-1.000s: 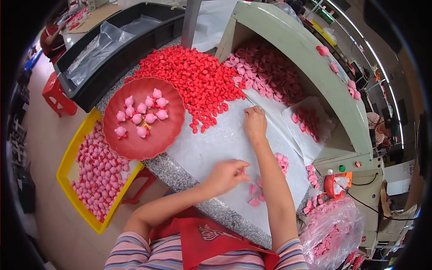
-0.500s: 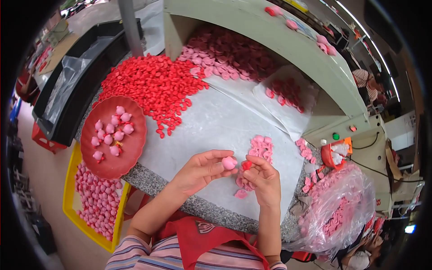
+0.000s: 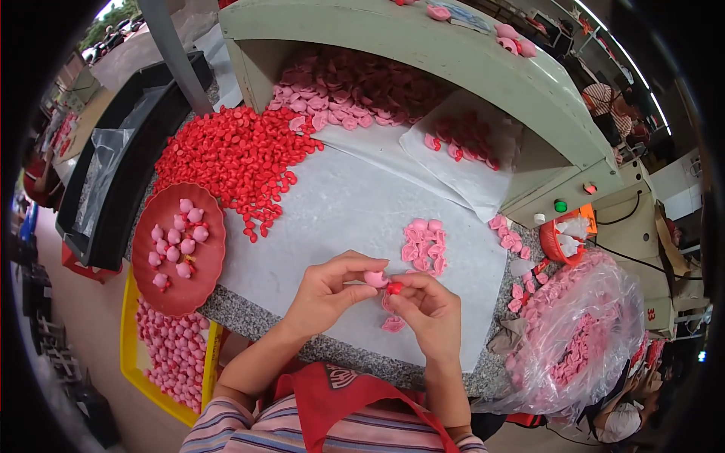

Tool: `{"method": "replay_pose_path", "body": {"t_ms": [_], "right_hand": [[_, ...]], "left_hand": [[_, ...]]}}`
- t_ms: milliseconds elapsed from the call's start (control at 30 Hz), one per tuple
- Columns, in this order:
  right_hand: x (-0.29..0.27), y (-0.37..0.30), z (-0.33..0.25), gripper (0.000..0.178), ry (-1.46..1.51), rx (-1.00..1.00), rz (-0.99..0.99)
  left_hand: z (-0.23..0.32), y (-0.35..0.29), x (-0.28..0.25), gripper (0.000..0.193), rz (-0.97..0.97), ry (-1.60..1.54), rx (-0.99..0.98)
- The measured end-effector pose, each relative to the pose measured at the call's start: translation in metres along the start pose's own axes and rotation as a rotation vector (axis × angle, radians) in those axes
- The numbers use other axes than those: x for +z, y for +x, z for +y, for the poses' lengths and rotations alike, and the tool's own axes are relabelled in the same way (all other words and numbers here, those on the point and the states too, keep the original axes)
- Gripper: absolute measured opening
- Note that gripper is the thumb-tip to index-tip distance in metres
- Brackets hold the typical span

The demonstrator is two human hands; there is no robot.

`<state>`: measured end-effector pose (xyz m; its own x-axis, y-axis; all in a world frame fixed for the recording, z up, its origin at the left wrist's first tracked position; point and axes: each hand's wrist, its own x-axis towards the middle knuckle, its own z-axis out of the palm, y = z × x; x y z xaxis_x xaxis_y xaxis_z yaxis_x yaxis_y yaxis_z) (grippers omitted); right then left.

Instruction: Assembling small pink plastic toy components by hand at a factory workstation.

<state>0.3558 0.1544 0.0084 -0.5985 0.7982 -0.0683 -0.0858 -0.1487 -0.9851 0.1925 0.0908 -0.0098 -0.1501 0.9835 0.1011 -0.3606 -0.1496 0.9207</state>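
Over the white paper, my left hand (image 3: 326,291) pinches a small round pink figure part (image 3: 374,278) between thumb and fingertips. Close against it, my right hand (image 3: 429,306) grips a small red piece (image 3: 394,288). The two parts meet or nearly meet; whether they touch I cannot tell. Flat pink pieces (image 3: 425,241) lie on the paper just beyond my right hand, and another pink piece (image 3: 393,324) lies below my fingers. To the left, a red scalloped dish (image 3: 162,294) holds several pink-and-red figures (image 3: 174,238).
A heap of red pieces (image 3: 234,158) lies beyond the dish, beside a black tray (image 3: 98,241). A pale green metal housing (image 3: 423,38) arches over more pink pieces. At right sit an orange basket (image 3: 555,245) and a plastic bag (image 3: 596,340); a yellow crate (image 3: 132,355) stands lower left.
My hands have drawn closer together, bringing the red piece up to the pink part. The whole view has shifted slightly, moving the surroundings a little in the picture.
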Motion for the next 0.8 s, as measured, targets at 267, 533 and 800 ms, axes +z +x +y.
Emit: {"method": "replay_pose_path", "body": {"t_ms": [267, 533, 800], "right_hand": [[0.010, 0.004, -0.013, 0.023, -0.035, -0.160, 0.092], [0.009, 0.001, -0.021, 0.019, -0.132, -0.148, 0.112], [0.006, 0.003, -0.023, 0.018, -0.275, -0.151, 0.010]], "left_hand": [[0.004, -0.003, 0.007, 0.029, 0.020, 0.129, 0.113], [0.012, -0.002, 0.006, 0.028, 0.003, 0.254, 0.173], [0.016, -0.002, 0.013, 0.029, 0.094, 0.146, 0.105]]}}
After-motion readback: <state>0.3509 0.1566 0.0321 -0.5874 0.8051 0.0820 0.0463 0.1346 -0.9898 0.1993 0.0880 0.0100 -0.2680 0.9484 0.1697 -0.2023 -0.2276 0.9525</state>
